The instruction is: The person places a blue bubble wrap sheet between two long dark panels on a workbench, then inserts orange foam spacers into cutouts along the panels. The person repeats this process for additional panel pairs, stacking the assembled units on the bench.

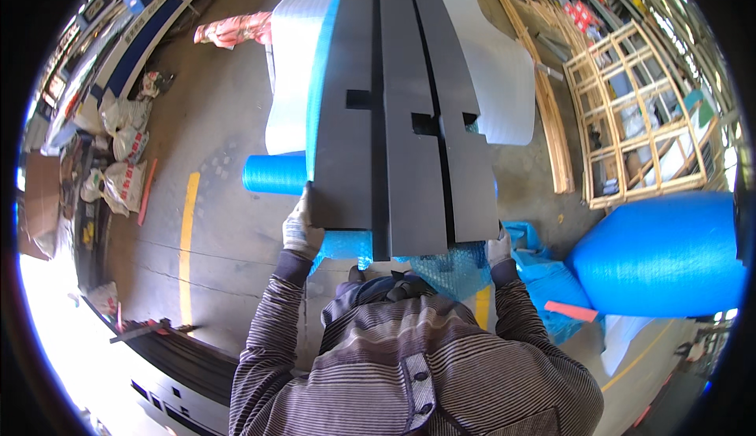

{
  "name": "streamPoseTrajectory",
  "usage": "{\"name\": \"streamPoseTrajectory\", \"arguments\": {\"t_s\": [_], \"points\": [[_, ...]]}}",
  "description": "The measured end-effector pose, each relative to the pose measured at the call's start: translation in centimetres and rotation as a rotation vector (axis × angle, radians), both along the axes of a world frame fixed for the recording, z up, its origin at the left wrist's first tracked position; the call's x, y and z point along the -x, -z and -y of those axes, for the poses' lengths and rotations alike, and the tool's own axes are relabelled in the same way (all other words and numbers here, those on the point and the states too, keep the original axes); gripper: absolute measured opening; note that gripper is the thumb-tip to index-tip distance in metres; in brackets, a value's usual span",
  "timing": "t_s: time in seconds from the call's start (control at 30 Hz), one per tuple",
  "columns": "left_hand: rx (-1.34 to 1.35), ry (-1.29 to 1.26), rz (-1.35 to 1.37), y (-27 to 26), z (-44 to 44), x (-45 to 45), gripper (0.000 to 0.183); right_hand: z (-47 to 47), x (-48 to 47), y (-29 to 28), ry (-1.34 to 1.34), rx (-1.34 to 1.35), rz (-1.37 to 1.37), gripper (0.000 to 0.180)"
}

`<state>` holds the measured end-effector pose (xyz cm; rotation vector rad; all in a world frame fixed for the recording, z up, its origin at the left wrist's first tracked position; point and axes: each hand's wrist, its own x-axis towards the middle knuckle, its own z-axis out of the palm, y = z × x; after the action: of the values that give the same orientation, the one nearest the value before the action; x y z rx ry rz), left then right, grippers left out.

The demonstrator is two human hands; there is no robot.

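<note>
Long dark grey panels with rectangular cutouts lie side by side before me: a left panel [345,158], a middle panel [413,199] and a right panel [472,194]. My left hand [300,232], in a pale work glove, grips the left panel's outer edge close to its near corner. At the near right corner, my gloved right hand [499,249] holds the edge of the right panel, its fingers partly hidden. Blue bubble wrap [452,267] hangs out beneath the near ends. White foam sheet [298,75] spreads from under the panels on both sides.
A blue roll [274,174] juts out at the left. To the right are a large blue wrap roll [661,256], crumpled blue plastic [546,288], timber strips [546,111] and a wooden lattice frame [641,117]. White sacks [124,185] stand at far left.
</note>
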<state>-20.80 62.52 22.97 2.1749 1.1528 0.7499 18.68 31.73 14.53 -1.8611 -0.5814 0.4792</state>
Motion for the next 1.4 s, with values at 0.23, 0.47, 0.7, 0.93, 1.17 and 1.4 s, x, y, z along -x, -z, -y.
{"name": "streamPoseTrajectory", "arguments": {"t_s": [0.23, 0.47, 0.7, 0.93, 1.17, 1.4], "points": [[0.031, -0.025, 0.128, 1.8, -0.8, 1.2, 0.058, -0.4, 0.4, 0.3, -0.018, 0.206, 0.058, 0.045], [0.229, -0.107, 0.306, 2.1, 0.2, 0.4, 0.056, -0.9, 1.2, -1.5, -0.02, 0.126, -0.111, 0.052], [0.07, -0.1, 0.096, 0.6, 1.6, -1.0, 0.053, -0.7, 0.6, -1.3, -0.132, 0.237, 0.112, 0.052], [0.06, -0.1, 0.139, 0.8, 1.6, -1.3, 0.048, -0.7, 0.8, 2.0, -0.177, 0.3, 0.351, 0.051], [0.125, -0.018, 0.212, 2.5, 1.3, -1.4, 0.061, -1.4, 1.7, -2.3, -0.168, 0.302, 0.171, 0.052], [-0.08, 0.053, -0.139, 3.8, 1.0, -1.4, 0.065, -1.9, 2.1, -5.3, -0.216, 0.42, 0.118, 0.056]]}}
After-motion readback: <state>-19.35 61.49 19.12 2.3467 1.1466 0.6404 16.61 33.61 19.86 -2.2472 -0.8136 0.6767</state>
